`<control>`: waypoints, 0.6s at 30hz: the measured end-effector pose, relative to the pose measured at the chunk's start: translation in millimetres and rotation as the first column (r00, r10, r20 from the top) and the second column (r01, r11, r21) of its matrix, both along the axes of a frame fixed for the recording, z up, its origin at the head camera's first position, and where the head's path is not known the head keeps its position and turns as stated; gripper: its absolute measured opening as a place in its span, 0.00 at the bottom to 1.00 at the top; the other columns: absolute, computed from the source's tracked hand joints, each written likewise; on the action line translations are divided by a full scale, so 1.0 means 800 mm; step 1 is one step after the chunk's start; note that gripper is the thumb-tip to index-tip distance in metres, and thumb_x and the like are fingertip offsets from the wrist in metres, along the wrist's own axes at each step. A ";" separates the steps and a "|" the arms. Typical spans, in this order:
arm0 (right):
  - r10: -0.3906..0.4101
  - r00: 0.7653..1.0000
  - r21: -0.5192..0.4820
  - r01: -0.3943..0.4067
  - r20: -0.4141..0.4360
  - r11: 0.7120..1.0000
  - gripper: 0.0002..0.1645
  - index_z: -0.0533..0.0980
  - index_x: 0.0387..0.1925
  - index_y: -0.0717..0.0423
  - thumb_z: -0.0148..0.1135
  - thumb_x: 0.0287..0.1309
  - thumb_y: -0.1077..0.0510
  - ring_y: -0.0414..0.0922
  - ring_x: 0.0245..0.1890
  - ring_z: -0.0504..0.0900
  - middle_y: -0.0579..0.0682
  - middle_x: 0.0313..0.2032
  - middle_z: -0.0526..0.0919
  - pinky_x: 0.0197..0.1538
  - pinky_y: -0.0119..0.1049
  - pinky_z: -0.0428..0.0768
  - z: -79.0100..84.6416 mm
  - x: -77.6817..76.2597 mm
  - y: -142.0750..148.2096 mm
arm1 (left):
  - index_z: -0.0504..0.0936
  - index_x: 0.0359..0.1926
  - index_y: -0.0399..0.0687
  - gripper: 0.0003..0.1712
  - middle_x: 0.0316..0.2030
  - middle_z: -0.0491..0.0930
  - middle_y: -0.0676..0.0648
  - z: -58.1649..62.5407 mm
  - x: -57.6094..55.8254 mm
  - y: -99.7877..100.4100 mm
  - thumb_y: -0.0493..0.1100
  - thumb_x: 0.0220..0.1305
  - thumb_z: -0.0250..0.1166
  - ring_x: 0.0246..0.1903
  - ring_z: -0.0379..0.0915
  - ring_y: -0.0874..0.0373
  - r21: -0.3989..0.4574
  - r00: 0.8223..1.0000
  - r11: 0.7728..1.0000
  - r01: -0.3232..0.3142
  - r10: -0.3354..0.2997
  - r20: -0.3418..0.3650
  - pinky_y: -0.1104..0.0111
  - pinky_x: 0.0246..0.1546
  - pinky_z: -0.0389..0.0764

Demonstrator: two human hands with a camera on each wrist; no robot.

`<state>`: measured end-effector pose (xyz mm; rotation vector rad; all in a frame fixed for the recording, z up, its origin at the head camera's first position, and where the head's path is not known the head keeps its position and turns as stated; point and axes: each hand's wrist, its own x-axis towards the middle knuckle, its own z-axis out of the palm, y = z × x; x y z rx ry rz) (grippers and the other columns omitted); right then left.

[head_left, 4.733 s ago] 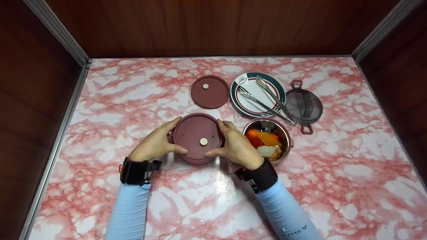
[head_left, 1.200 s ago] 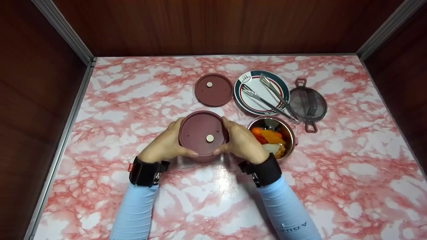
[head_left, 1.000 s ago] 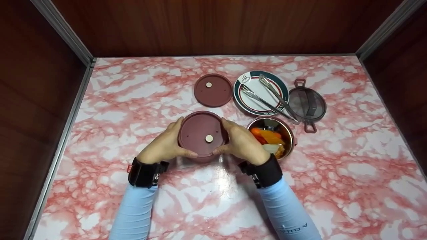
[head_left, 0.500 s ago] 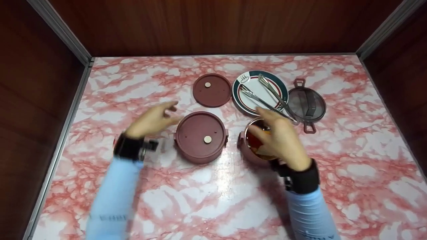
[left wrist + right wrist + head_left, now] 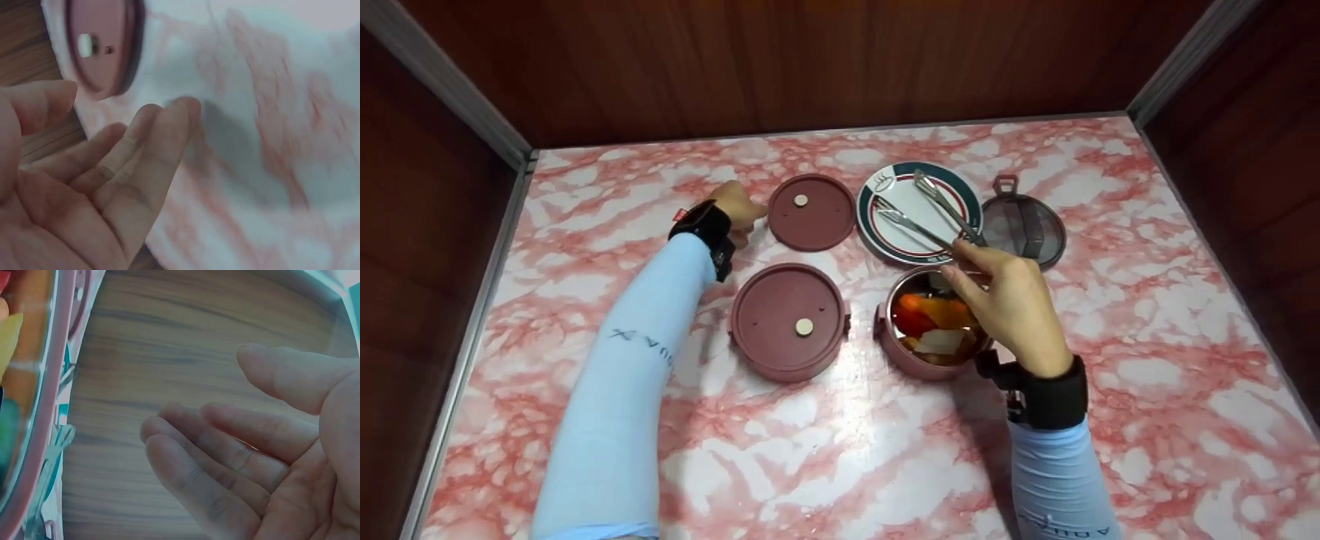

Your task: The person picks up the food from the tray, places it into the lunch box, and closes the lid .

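My left hand (image 5: pixel 737 206) is just left of a flat maroon lid (image 5: pixel 812 213) with a cream knob. In the left wrist view that hand (image 5: pixel 121 174) has loosely bent fingers with nothing in them; the lid lies apart from them. Above the right rim of an uncovered pot (image 5: pixel 922 365), my right hand (image 5: pixel 1020 307) hovers with thumb and fingers apart. Nothing is between its fingers (image 5: pixel 191 478) in the right wrist view. The pot holds orange, red and pale food pieces (image 5: pixel 934 319). Metal tongs (image 5: pixel 919 229) lie across a plate (image 5: pixel 877 240), their joined end hidden behind the right hand.
A second maroon pot with its lid on (image 5: pixel 790 319) stands left of the uncovered one. A grey see-through lid (image 5: pixel 1046 232) with loop handles lies right of the plate. Dark wooden panels (image 5: pixel 825 67) wall the marbled table (image 5: pixel 780 465) at the back and sides.
Both hands have let go of the lidded pot. My left hand has moved up and away toward the flat lid, my right hand rightward over the uncovered pot. The head view has shifted slightly.
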<state>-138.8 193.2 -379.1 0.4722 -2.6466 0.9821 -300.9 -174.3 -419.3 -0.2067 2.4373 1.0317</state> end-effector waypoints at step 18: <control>-0.076 0.997 -0.026 0.076 0.029 0.997 0.22 0.81 0.54 0.62 0.68 0.62 0.55 0.52 0.45 0.84 0.59 0.48 0.85 0.48 0.48 0.81 -0.003 -0.008 0.031 | 0.82 0.42 0.32 0.13 0.28 0.84 0.46 -0.007 0.005 -0.002 0.39 0.63 0.61 0.25 0.83 0.59 0.202 0.985 0.973 -0.108 0.132 -0.110 0.70 0.31 0.83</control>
